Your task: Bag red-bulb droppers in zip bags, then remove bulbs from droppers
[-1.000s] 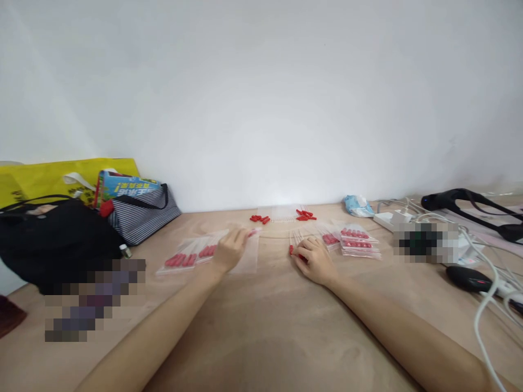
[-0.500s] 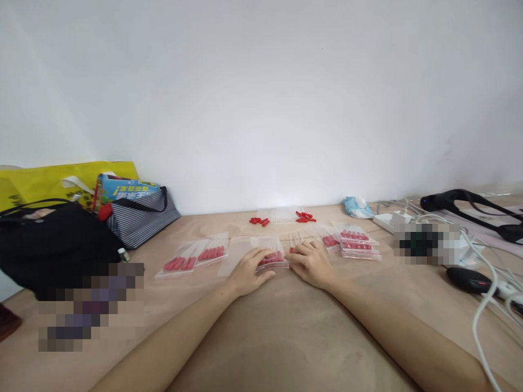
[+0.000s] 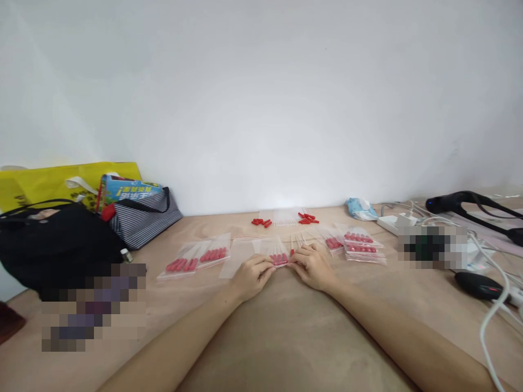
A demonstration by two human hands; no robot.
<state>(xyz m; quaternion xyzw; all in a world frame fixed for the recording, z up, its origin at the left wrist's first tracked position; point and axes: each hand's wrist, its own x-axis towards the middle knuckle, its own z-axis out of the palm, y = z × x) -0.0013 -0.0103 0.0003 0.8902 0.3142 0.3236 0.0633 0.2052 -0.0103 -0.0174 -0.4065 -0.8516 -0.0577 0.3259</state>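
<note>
Listing what lies before us on the wooden table (image 3: 253,348), we begin at the middle. Item: one clear plastic bag (image 3: 278,257), flat on the tabletop between our two hands, its red-ended pieces side by side near the edge closest to us. Our left hand (image 3: 252,276), fingers drawn together, pinches that edge at its left corner; our right hand (image 3: 311,267), fingers bent, pinches it at the right corner. Just beyond the right fingers we note thin red-tipped sticks (image 3: 300,239), partly hidden. To the left of the middle bag: one flat clear sheet or bag (image 3: 238,260), then two filled bags (image 3: 213,254), lying edge to edge. To the right: another filled bag (image 3: 334,242), beside a stack of filled bags (image 3: 364,250). Near the wall we record two loose clusters of red pieces (image 3: 261,222), well apart. Farther right: a blue packet (image 3: 362,209), white cables (image 3: 490,313). Far left: a striped bag (image 3: 145,220), a black bag (image 3: 69,245), a yellow bag (image 3: 49,182).
</note>
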